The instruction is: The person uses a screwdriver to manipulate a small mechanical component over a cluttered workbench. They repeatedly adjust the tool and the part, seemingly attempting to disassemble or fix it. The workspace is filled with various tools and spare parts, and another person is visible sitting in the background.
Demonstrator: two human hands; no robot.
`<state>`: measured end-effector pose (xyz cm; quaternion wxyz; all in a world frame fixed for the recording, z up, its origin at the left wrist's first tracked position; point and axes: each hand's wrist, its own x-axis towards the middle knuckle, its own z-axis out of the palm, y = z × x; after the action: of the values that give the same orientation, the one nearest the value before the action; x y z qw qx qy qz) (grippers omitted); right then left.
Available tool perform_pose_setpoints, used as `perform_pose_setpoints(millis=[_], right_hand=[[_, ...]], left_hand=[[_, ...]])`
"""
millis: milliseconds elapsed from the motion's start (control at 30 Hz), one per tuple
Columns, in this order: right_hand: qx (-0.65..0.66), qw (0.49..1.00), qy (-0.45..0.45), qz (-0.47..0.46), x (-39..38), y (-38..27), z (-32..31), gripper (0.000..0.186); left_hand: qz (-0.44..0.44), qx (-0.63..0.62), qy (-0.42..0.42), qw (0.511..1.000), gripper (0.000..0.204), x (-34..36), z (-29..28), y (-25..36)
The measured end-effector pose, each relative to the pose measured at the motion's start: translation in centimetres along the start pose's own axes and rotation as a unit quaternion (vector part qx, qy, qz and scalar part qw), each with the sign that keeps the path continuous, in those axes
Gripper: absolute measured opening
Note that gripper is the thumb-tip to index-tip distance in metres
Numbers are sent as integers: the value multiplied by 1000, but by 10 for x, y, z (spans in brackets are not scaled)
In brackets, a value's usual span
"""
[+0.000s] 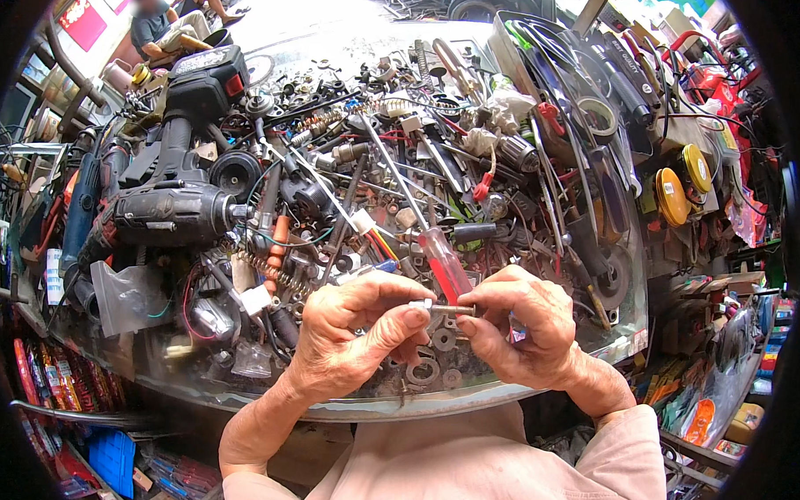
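Both hands meet over the near edge of a glass counter [202, 393] heaped with hardware. My left hand [350, 335] pinches one end of a small metal bolt [444, 309] between thumb and forefinger. My right hand [522, 329] grips the bolt's other end with its fingertips. A red-handled screwdriver [445, 264] lies on the pile just beyond the bolt, its long shaft running away up the counter. Loose washers [424, 371] lie under my hands.
A black cordless drill [174, 209] lies at the left of the pile among springs, wires, screws and sockets. Pliers and tape rolls [600, 115] lie at the right. Shelves of packaged goods [116, 458] sit below the counter. A person sits far back [159, 25].
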<state>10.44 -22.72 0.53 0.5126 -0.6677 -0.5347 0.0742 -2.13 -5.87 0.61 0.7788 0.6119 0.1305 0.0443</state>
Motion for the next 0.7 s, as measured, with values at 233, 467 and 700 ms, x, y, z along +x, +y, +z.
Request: perform_pose_setpoints(millis=[233, 467, 700], right_hand=[[1, 1000, -2, -3, 0, 0, -1, 26], [-1, 1000, 2, 1, 0, -1, -1, 26], [-13, 1000, -9, 13, 0, -3, -1, 22]], left_hand=[[-17, 1, -5, 1000, 20, -1, -1, 0], [10, 1, 18, 1000, 23, -1, 5, 2], [-64, -35, -7, 997, 18, -2, 1, 8]])
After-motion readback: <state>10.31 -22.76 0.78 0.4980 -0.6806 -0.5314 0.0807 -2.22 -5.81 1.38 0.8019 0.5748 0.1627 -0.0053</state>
